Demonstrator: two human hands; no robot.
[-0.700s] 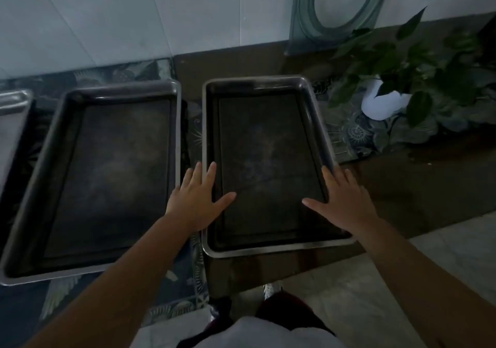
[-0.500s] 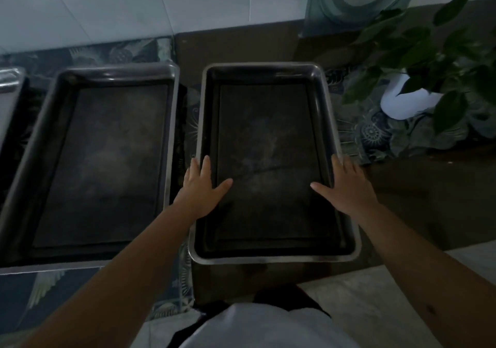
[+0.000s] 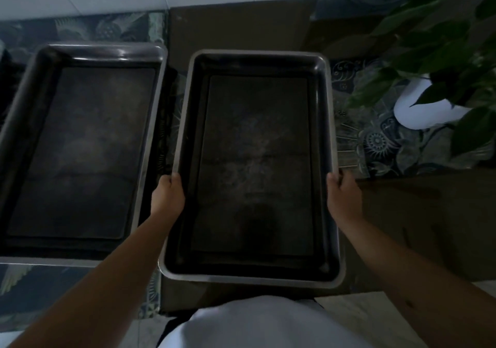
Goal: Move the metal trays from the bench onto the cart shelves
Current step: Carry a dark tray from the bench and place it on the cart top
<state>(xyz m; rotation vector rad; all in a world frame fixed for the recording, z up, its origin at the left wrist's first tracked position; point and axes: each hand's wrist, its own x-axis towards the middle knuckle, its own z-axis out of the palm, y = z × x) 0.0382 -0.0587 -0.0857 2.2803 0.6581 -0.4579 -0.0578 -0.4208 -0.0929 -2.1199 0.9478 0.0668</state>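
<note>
Fingers of both hands curl around the long rims of the right tray: the left hand grips the rim at nine o'clock, the right hand grips the rim at three o'clock. That tray sits at the middle of the head view, its near end overhanging the bench edge. A second tray lies at nine o'clock, just beside it. Being stiff, empty metal, it probably handles light but slick, so a two-sided rim hold suits it.

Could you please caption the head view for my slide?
Left hand and right hand grip the right metal tray beside another tray.
</note>
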